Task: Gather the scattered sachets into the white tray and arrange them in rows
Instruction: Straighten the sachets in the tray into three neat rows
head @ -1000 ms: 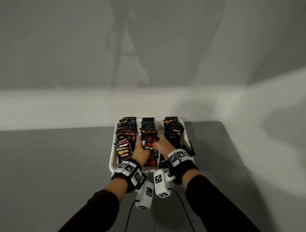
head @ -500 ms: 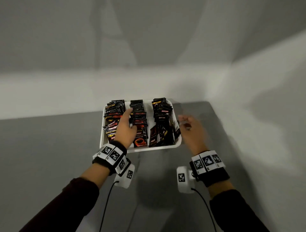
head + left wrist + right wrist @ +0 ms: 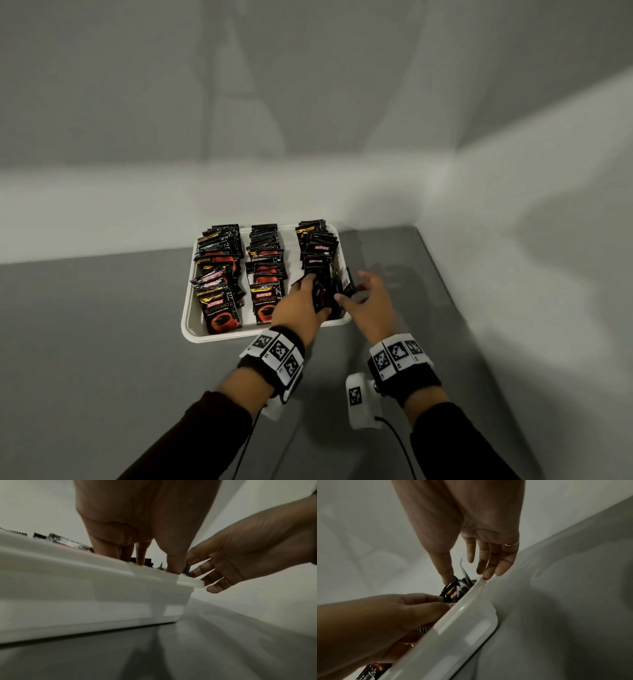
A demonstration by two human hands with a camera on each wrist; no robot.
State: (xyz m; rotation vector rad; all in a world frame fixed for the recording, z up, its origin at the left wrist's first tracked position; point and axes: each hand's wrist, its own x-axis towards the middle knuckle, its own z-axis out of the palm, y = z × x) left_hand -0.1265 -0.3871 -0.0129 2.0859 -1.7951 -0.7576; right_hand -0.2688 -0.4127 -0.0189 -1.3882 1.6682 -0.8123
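The white tray (image 3: 219, 337) holds black and red coffee sachets in three rows: left (image 3: 215, 274), middle (image 3: 267, 274) and right (image 3: 317, 253). Both hands are at the near end of the right row. My left hand (image 3: 305, 298) reaches in from the front and grips a bunch of upright sachets (image 3: 452, 592) there. My right hand (image 3: 356, 291) comes from the right over the tray rim (image 3: 462, 628). Its fingers are straight, its thumb rests on the same sachets, and its fingertips (image 3: 486, 577) touch the rim. The front of that row is hidden behind the hands.
The tray stands on a grey table (image 3: 102, 325) near its far right corner, close to white walls. The table's right edge (image 3: 442, 274) runs just beyond my right hand. Cables trail from both wrist cameras toward me.
My right hand has come in from the table right of the tray to the right row. My left hand has shifted from between the left and middle rows to the right row.
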